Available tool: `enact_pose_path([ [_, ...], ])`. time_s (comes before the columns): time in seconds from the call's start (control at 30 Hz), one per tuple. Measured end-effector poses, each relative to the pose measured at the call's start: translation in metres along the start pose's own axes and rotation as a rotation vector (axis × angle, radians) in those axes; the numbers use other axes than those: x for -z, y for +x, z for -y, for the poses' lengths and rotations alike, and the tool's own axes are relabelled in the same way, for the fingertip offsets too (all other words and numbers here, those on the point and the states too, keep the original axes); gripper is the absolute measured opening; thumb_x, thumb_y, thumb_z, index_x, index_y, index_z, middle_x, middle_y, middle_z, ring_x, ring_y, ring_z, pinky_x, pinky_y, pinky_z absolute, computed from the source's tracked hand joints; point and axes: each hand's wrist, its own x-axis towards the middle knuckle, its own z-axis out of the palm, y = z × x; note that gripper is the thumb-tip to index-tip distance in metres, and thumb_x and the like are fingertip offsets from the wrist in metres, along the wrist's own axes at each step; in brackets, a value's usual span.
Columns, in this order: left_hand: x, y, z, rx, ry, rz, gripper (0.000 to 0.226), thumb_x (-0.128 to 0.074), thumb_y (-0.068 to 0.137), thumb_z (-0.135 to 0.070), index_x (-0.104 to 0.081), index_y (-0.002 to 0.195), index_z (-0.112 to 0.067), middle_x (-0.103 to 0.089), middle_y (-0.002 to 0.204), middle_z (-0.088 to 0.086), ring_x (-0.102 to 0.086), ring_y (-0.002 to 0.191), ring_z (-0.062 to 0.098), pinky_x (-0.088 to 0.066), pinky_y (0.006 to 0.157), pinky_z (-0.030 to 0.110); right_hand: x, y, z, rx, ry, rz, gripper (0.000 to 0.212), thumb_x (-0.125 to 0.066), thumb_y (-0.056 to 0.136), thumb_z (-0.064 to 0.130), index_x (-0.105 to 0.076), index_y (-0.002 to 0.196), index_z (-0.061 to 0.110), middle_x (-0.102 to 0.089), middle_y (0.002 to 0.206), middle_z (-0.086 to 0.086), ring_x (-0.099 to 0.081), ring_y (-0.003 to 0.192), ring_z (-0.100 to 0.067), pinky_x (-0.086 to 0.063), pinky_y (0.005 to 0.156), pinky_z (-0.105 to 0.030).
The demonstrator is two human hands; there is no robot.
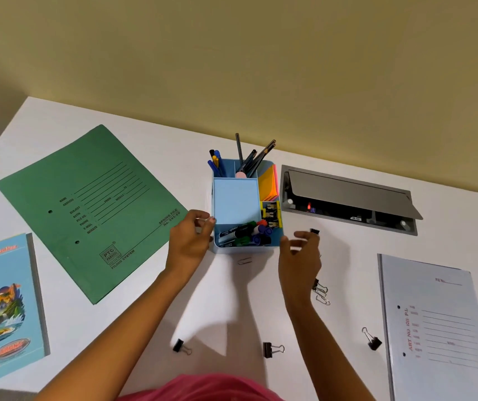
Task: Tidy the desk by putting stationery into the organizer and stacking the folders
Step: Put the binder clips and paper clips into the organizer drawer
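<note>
A light blue organizer [235, 200] stands mid-desk with pens, pencils, markers, sticky notes and binder clips in its compartments. My left hand [190, 240] touches its left front corner. My right hand [301, 256], just right of the organizer, pinches a small black binder clip [314, 231] in its fingertips. Three black binder clips lie in front: one [180, 346], another [271, 349] and a third [372, 340]. A paper clip [245, 261] lies in front of the organizer. More clips [321, 292] lie beside my right wrist. A green folder [93, 209] lies left, a grey folder [440, 328] right.
A blue illustrated notebook [3, 302] lies at the left edge of the white desk [150, 308]. A grey cable hatch [347, 201] with its lid raised is sunk into the desk behind my right hand. A yellowish wall runs along the desk's back edge.
</note>
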Motion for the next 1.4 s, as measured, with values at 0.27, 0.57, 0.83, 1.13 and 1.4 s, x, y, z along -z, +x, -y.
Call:
enact_pose_path([
  [0.27,0.000,0.019,-0.017,-0.015,0.345,0.065,0.049,-0.055,0.089,-0.032,-0.061,0.051,-0.001,-0.064,0.048,0.007,-0.063,0.050,0.022,-0.041,0.048,0.019,0.002,-0.014,-0.001,-0.245,0.273,0.234,0.023,-0.057,0.092,0.007,-0.049,0.110,0.018,-0.070,0.085,-0.004,-0.072,0.060,-0.021,-0.061,0.068,-0.035],
  [0.57,-0.004,0.015,-0.020,0.189,0.066,0.205,0.028,-0.060,0.083,-0.012,-0.068,0.068,0.011,-0.068,0.053,0.015,-0.068,0.049,0.025,-0.056,0.046,0.028,0.000,0.029,0.009,-0.222,0.238,0.253,0.021,-0.056,0.090,0.001,-0.054,0.109,0.011,-0.069,0.089,-0.009,-0.073,0.065,-0.021,-0.060,0.073,-0.040],
  [0.83,-0.022,0.003,-0.020,0.467,-0.452,0.307,0.020,-0.067,0.084,-0.008,-0.064,0.082,0.012,-0.066,0.071,0.024,-0.071,0.063,0.027,-0.058,0.054,0.031,-0.009,0.088,0.032,-0.098,0.161,0.329,0.006,-0.058,0.087,-0.005,-0.058,0.088,0.001,-0.066,0.087,-0.022,-0.067,0.059,-0.015,-0.059,0.060,-0.034],
  [1.13,-0.053,-0.003,-0.036,0.579,-0.817,0.385,0.008,-0.060,0.090,-0.006,-0.061,0.089,0.001,-0.065,0.084,0.018,-0.069,0.068,0.020,-0.061,0.065,0.033,-0.021,0.110,0.032,-0.023,0.178,0.318,0.014,-0.054,0.091,-0.002,-0.064,0.100,-0.006,-0.067,0.087,-0.020,-0.063,0.067,-0.025,-0.057,0.070,-0.036],
  [1.4,-0.062,-0.016,-0.042,0.578,-0.847,0.343,0.018,-0.053,0.095,-0.010,-0.060,0.101,0.005,-0.066,0.091,0.017,-0.065,0.081,0.021,-0.052,0.085,0.035,-0.016,0.063,0.007,-0.185,0.494,-0.038,0.028,-0.069,0.083,0.005,-0.058,0.109,0.010,-0.066,0.094,-0.004,-0.065,0.084,-0.017,-0.056,0.080,-0.033],
])
